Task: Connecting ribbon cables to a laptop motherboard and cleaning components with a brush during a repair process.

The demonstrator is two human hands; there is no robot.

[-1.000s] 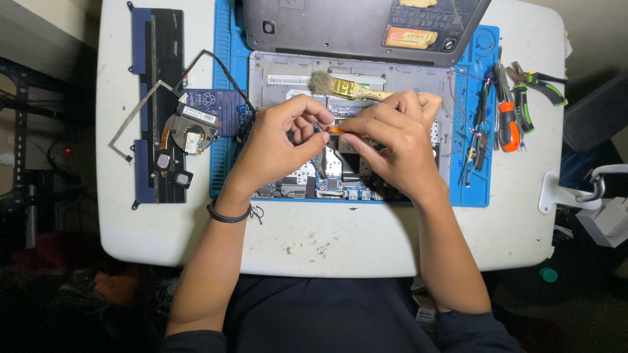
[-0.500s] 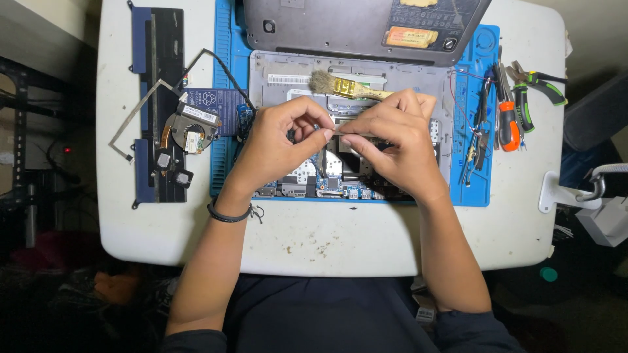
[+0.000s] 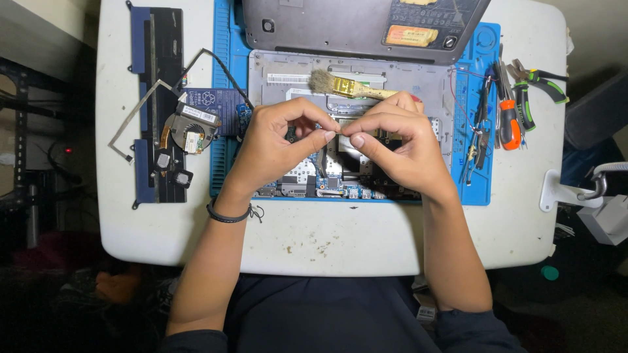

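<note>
Head view: both hands meet above the opened laptop base [image 3: 353,131], which lies on a blue work mat [image 3: 471,176] on the white counter [image 3: 340,242]. The left hand [image 3: 275,147] and the right hand [image 3: 399,147] have thumb and forefinger tips pressed nearly together at the middle, so the fingers [image 3: 327,135] look pinched on something very small. It is too small to make out; I cannot tell whether it is a screw, a connector or a bit of cable. The right hand also seems to hold the handle of a small brush [image 3: 340,85], whose bristles point left over the grey chassis.

Left of the mat, well apart from the hands, lie a cooling fan [image 3: 183,127], a dark strip-shaped frame [image 3: 157,98] and a thin loose cable [image 3: 137,114]. A red-handled screwdriver [image 3: 507,117] and green-handled pliers [image 3: 543,78] rest at the right edge. The laptop lid [image 3: 353,26] stands at the far side.

By my judgement, the step in hand is fine handling of a tiny part held just over the exposed circuit board. The next move likely calls for a steady pinch and care not to drop the piece among the board's parts.
</note>
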